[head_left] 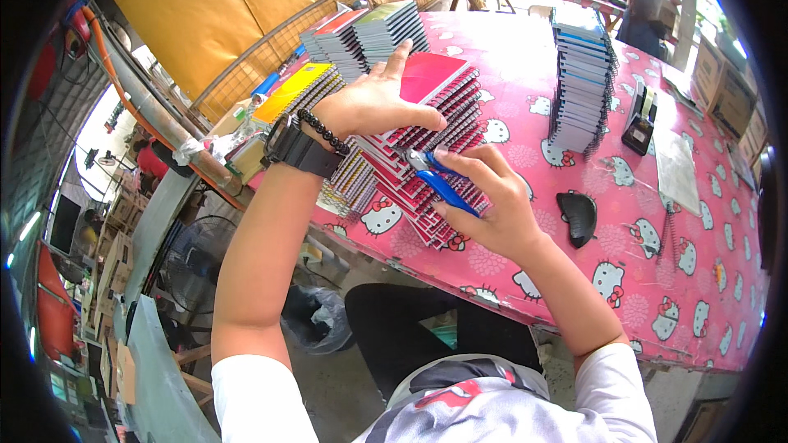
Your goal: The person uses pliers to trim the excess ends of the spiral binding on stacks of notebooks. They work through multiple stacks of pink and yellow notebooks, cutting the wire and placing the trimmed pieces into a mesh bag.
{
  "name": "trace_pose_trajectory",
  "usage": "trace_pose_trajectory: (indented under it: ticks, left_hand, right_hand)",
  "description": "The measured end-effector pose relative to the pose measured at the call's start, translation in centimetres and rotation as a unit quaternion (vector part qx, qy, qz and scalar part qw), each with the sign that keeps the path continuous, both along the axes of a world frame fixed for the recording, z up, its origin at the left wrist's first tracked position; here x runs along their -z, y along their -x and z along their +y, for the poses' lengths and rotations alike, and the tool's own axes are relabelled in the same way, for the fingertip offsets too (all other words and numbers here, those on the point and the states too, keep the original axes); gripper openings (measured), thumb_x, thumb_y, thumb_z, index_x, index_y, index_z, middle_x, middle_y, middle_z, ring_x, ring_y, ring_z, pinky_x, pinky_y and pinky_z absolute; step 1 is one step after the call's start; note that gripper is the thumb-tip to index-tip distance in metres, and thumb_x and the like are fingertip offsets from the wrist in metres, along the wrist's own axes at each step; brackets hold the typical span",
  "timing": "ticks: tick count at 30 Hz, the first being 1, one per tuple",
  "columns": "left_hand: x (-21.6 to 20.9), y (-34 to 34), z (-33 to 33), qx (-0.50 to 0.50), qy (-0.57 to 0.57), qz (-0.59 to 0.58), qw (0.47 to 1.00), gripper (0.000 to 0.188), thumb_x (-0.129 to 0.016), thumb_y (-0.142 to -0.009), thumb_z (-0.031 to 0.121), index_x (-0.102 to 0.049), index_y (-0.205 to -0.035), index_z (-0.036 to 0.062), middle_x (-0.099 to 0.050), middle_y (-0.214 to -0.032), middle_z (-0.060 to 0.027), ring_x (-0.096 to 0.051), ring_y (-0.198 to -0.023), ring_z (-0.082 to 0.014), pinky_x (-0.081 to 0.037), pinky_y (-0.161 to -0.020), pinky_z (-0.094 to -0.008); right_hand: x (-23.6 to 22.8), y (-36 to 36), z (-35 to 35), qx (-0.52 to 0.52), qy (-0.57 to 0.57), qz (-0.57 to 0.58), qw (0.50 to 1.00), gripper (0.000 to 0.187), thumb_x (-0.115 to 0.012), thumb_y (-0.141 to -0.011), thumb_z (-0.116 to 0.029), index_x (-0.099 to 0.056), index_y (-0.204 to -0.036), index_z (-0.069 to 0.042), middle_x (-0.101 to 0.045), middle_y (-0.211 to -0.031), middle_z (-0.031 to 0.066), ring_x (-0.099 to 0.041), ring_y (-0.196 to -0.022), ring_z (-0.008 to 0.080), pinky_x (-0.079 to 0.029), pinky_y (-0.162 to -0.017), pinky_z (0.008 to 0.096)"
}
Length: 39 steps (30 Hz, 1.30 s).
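Observation:
A tall stack of pink-covered spiral notebooks (pixel 431 72) stands in front of me, its coil bindings turned toward the right and front. My left hand (pixel 373 102) lies across the left side of the stack, fingers spread, thumb stretched over the upper cover. Closed around blue-handled pliers (pixel 447 190), my right hand (pixel 497 205) is at the coil side of the stack. The pliers' metal jaws are against or very close to the coils; actual contact is unclear. Yellow-covered notebooks (pixel 300 89) are piled just beyond my left wrist, which wears a black watch (pixel 300 146) and a beaded bracelet.
More notebooks (pixel 390 20) stand behind. A tall notebook stack (pixel 580 86) is at the right, near a black boxy device (pixel 639 119), a rounded black object (pixel 578 217) and a loose wire coil (pixel 669 234). The pink patterned tablecloth (pixel 607 250) ends before my lap.

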<state>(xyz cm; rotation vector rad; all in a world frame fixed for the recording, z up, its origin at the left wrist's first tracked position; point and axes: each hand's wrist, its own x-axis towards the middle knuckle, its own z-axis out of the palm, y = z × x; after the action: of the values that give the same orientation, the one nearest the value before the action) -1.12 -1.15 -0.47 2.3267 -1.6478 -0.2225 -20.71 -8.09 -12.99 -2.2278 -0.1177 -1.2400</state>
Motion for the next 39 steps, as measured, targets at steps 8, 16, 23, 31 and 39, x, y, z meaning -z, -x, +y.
trace_pose_trajectory:
  ticks: [8, 16, 23, 31, 39]
  left_hand:
    - [0.5, -0.3, 0.2, 0.004, 0.001, -0.008, 1.0, 0.121, -0.074, -0.068, 0.051, -0.001, -0.149, -0.0006, -0.027, -0.147, -0.0277, -0.027, -0.139, -0.0325, -0.022, -0.113, -0.0357]
    - [-0.2, 0.1, 0.2, 0.015, -0.016, -0.002, 1.0, 0.121, -0.071, -0.069, 0.056, -0.001, -0.149, -0.0005, -0.018, -0.151, -0.0286, -0.018, -0.142, -0.0348, -0.017, -0.115, -0.038]
    - [0.0, -0.1, 0.2, 0.018, -0.039, -0.033, 0.999, 0.127, -0.064, -0.064, 0.07, 0.001, -0.15, 0.004, -0.01, -0.15, -0.0343, -0.009, -0.142, -0.0447, -0.016, -0.115, -0.0447]
    - [-0.3, 0.1, 0.1, 0.016, -0.033, -0.03, 0.999, 0.129, -0.071, -0.06, 0.064, -0.003, -0.15, 0.0013, -0.013, -0.149, -0.0349, -0.01, -0.142, -0.0444, -0.016, -0.115, -0.0444]
    - [0.0, 0.1, 0.4, 0.02, -0.007, -0.041, 0.999, 0.12, -0.076, -0.066, 0.052, -0.007, -0.15, 0.0008, -0.019, -0.151, -0.028, -0.017, -0.142, -0.0353, -0.018, -0.114, -0.0377]
  right_hand:
    - [0.0, 0.8, 1.4, -0.199, -0.353, 0.126, 0.906, 0.049, -0.067, -0.082, -0.021, -0.051, -0.124, -0.005, -0.056, -0.106, 0.0103, -0.056, -0.095, 0.0228, -0.046, -0.082, 0.0366]
    - [0.1, 0.5, 0.9, 0.097, 0.067, 0.002, 0.993, 0.056, -0.072, -0.071, -0.019, -0.055, -0.124, -0.011, -0.052, -0.103, 0.0133, -0.052, -0.097, 0.031, -0.044, -0.082, 0.0425]
    - [-0.8, 0.9, -0.6, -0.375, -0.566, 0.25, 0.69, 0.047, -0.068, -0.081, -0.019, -0.053, -0.117, 0.007, -0.063, -0.09, 0.0118, -0.061, -0.069, 0.0175, -0.052, -0.066, 0.0293]
    - [0.1, 1.3, 1.2, 0.127, 0.093, -0.002, 0.988, 0.058, -0.075, -0.067, -0.021, -0.057, -0.121, -0.009, -0.054, -0.098, 0.0124, -0.054, -0.089, 0.028, -0.047, -0.079, 0.0397]
    - [0.1, 1.9, 1.5, -0.106, -0.205, 0.155, 0.961, 0.045, -0.07, -0.076, -0.018, -0.058, -0.117, -0.005, -0.054, -0.094, 0.0131, -0.057, -0.088, 0.0296, -0.049, -0.076, 0.0386]
